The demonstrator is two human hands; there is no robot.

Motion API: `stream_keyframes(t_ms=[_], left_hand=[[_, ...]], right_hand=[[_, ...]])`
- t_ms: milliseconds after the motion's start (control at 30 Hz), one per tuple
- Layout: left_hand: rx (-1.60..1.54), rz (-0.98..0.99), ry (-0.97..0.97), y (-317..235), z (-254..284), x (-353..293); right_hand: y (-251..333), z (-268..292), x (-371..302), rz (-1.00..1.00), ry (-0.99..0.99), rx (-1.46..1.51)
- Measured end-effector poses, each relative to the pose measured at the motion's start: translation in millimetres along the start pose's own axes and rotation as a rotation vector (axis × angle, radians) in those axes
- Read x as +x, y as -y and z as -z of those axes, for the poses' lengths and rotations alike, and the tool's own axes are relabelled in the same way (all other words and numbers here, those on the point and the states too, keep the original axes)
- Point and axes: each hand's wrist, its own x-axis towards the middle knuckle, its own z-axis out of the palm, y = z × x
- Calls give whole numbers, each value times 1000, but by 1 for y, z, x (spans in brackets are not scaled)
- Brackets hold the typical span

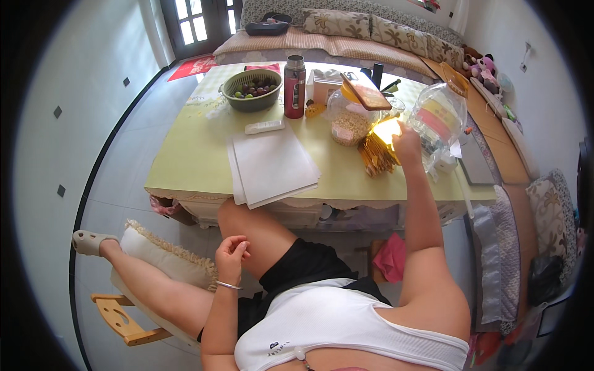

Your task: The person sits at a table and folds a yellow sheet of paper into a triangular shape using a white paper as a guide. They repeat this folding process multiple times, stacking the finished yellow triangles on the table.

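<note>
The left hand rests above the lap, loosely curled; whether its fingertips meet, I cannot tell. White sheets lie on the pale-green table. Beyond, the right hand pinches gold packets beside a glass jar. Farther: fruit basket, cushioned sofa, dark door.

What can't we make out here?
Head view, all of these:
Right hand: exact hold on the gold packets; glare and the hand itself hide it.
Left hand: palm; turned away.
Lower fruit in the basket: hidden by its wall.
Dark thing, far right: cut off by the fisheye rim.
</note>
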Motion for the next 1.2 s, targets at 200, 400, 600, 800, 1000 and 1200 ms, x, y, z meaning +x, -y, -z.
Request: stream_keyframes(t_ms=[200,400,600,800,1000,1200], left_hand=[[10,10,-33,0,12,-1],[-15,31,-22,-3,8,4],[8,7,-10,-3,10,6],[128,-96,-50,-24,11,17],[672,-583,-140,-59,-19,53],[1045,-961,51,-78,-55,90]], right_hand=[[48,38,-17,42,81,-339],[43,11,-26,161,289,-383],[18,-17,-22,114,324,-341],[45,0,-19,155,386,-301],[100,6,-54,283,302,186],[158,-44,-83,683,382,408]])
